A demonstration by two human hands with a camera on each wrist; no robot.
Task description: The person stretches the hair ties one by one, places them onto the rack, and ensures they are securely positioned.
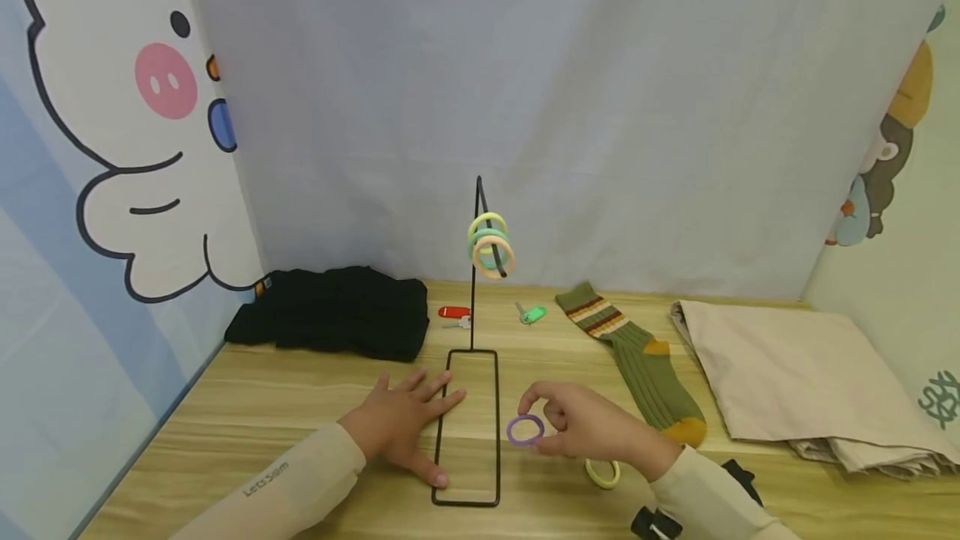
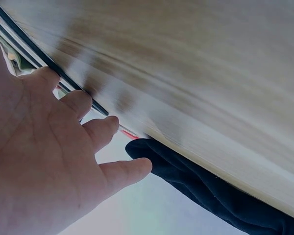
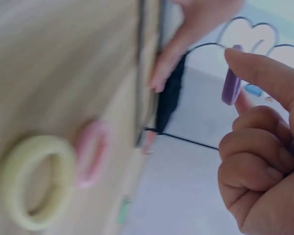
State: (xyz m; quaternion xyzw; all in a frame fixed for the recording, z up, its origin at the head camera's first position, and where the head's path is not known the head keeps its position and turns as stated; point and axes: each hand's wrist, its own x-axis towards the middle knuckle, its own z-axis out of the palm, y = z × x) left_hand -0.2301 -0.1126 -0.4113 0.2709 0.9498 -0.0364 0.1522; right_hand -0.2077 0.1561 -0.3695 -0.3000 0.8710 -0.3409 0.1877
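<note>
My left hand (image 1: 405, 423) rests with spread fingers over the left side of the black wire stand's rectangular base (image 1: 498, 432). With thumb and index finger, my right hand (image 1: 592, 423) pinches a purple ring (image 3: 231, 88) just right of that base, its other fingers curled in. Yellow, green and peach rings (image 1: 511, 261) hang on the stand's upper arm. Below the right hand, a pale yellow ring (image 1: 615, 475) lies on the table. Beside it in the right wrist view is a pink ring (image 3: 104, 142), hidden by the hand in the head view.
Folded black cloth (image 1: 337, 311) lies at the back left. Behind the base are keys with a red tag (image 1: 453, 312) and a green tag (image 1: 535, 314). A green striped sock (image 1: 645, 369) and beige cloth (image 1: 795, 373) lie to the right. Black items (image 1: 656, 523) sit by the right sleeve.
</note>
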